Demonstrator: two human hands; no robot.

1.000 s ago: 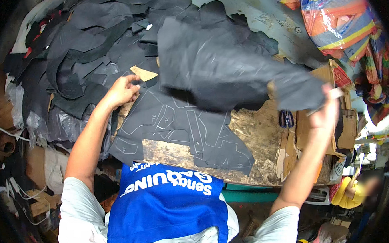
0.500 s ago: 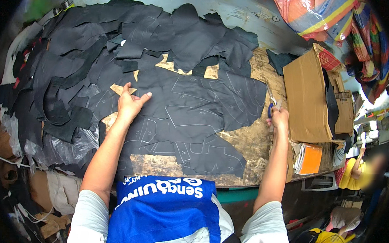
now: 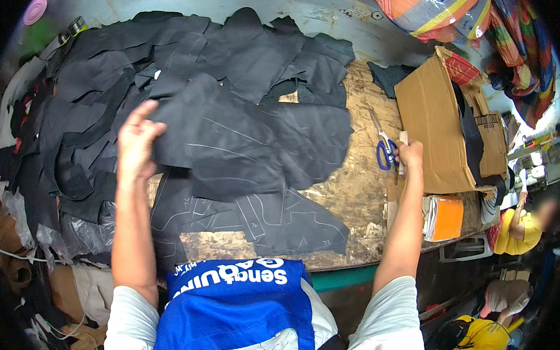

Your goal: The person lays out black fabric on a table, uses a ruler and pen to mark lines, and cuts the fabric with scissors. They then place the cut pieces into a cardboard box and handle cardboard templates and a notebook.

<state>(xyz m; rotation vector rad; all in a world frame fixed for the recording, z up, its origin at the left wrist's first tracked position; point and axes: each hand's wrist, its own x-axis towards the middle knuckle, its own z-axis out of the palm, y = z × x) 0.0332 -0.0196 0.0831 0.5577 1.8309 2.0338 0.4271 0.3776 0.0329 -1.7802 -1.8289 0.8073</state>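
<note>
A black leather-like sheet (image 3: 231, 130) with white chalk outlines lies across the table, its left part raised in a fold. My left hand (image 3: 139, 141), slightly blurred, is at the sheet's left edge and appears to pinch it. Beside the cardboard box, my right hand (image 3: 411, 155) is closed around a small pale block (image 3: 403, 137), whose exact kind I cannot make out. Scissors with blue handles (image 3: 384, 153) rest on the wood just left of that hand, blades pointing away. Another chalk-marked black piece (image 3: 302, 231) lies nearer to me.
Overlapping black pieces (image 3: 106, 74) cover the left and far side of the worn wooden table (image 3: 362, 199). On the right stand a cardboard box (image 3: 431, 120) and an orange-covered stack of paper (image 3: 444, 218). People in yellow shirts (image 3: 475, 344) are at the far right.
My left hand has moved left, and the marked sheet has shifted left and bunched up with it. My right hand has shifted slightly right, away from the scissors, which stay on the table.
</note>
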